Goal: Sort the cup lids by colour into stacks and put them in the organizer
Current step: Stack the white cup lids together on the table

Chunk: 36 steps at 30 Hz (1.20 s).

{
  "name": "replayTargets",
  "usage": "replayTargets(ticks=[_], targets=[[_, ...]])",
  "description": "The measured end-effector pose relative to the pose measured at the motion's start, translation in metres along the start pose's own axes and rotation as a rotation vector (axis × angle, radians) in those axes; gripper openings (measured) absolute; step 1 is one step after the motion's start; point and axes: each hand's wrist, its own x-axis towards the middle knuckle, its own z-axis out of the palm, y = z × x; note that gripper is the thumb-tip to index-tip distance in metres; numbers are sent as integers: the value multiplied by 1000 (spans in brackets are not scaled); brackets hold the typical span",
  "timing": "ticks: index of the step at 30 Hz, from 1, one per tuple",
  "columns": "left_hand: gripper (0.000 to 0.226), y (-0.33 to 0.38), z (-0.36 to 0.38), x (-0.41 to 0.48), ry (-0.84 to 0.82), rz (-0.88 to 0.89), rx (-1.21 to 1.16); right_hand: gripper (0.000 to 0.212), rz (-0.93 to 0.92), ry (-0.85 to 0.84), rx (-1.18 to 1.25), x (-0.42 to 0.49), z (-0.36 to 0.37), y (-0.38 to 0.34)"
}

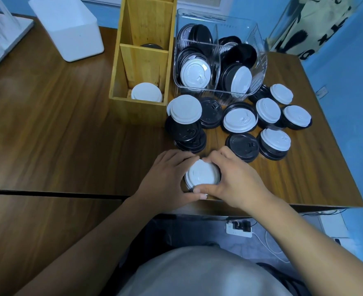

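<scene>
Grip: left hand (165, 178), right hand (238, 180) clasp white lid stack (201, 174) | loose lids (240, 120) beyond | organizer (137, 107) behind-left

matt plastic lids (240, 120), glossy clear bin (259, 67), grained wooden organizer (137, 107)

Table (58, 135): dark brown, streaked wood grain.
Organizer (137, 112): pale yellow wood, fine grain.
Organizer lids (146, 92): white.
Front lid (201, 175): white.
Loose lids (239, 120): black and white mixed, several white on black.
Bin (259, 60): clear, ribbed; contents black and white.
Box (69, 30): white.
Wall (347, 82): blue.
Bag (317, 24): cream, black brush marks.
</scene>
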Motion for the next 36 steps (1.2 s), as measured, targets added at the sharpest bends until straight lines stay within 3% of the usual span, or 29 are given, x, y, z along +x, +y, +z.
replayTargets(ticks=[6, 10, 12, 17, 22, 26, 31, 36], targets=[[86, 2, -2, 1, -10, -4, 3, 59, -88, 111, 17, -1, -5, 15], [88, 4, -7, 2, -61, -31, 15, 46, 71, 440, 57, 17, -32, 45], [89, 4, -8, 1, -65, -38, 6, 51, 143, 488, -42, 30, -45, 58], [90, 5, -9, 2, -80, -53, 4, 66, 127, 325, -260, 59, -60, 68], [90, 5, -9, 2, -96, -58, 10, 72, 168, 226, -311, 76, -57, 69], [90, 4, -9, 2, -96, -64, 8, 72, 210, 240, -147, 73, -62, 63], [90, 5, -9, 2, -104, -77, 5, 72, 115, 380, 38, 17, -57, 39], [90, 6, -9, 3, -96, -86, -1, 72, 110, 323, 116, -51, -11, 41]])
